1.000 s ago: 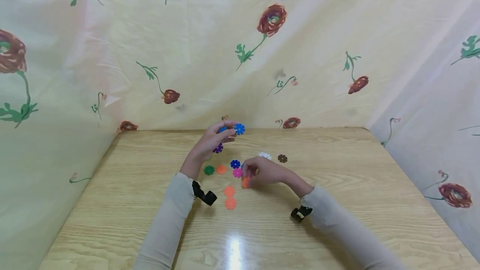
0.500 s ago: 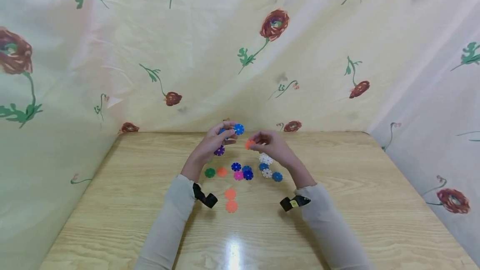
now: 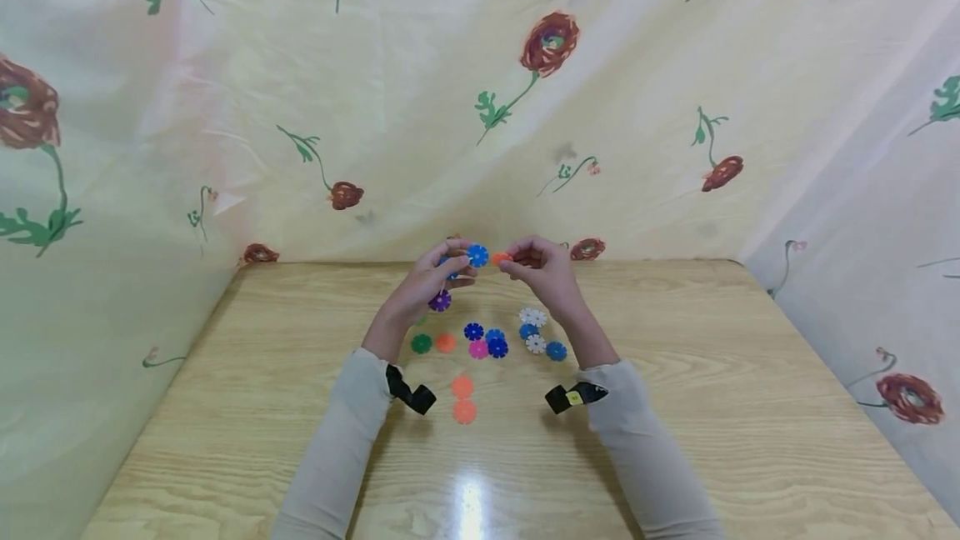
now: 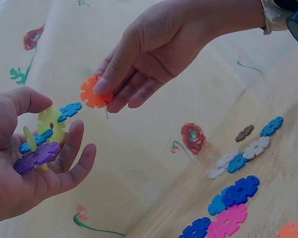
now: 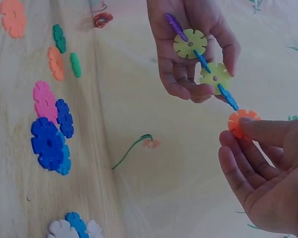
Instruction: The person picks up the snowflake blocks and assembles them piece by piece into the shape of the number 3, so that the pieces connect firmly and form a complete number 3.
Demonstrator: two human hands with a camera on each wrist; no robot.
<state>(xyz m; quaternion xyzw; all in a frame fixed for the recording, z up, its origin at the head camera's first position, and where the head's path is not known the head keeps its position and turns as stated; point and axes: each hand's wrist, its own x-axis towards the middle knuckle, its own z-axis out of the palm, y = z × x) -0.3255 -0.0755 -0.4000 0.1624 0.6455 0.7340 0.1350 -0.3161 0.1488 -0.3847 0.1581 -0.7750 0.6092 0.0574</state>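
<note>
My left hand holds a chain of notched flower-shaped plastic discs, pinching it by a yellow disc. The chain runs from a purple disc through another yellow disc and a blue one to a blue disc at its free end. Between thumb and fingers, my right hand pinches an orange disc. Its edge is close to the end blue disc, and overlaps it slightly in the right wrist view. Both hands are raised over the table's far side.
On the wooden table lie loose discs: two orange in front, green at left, and pink among dark blue ones in the middle. White and blue discs lie to the right, with a brown disc beyond. Flowered cloth hangs behind.
My right hand has picked up the orange disc from the table and carried it up and away, to beside the chain's end. The left hand has stayed nearly still.
</note>
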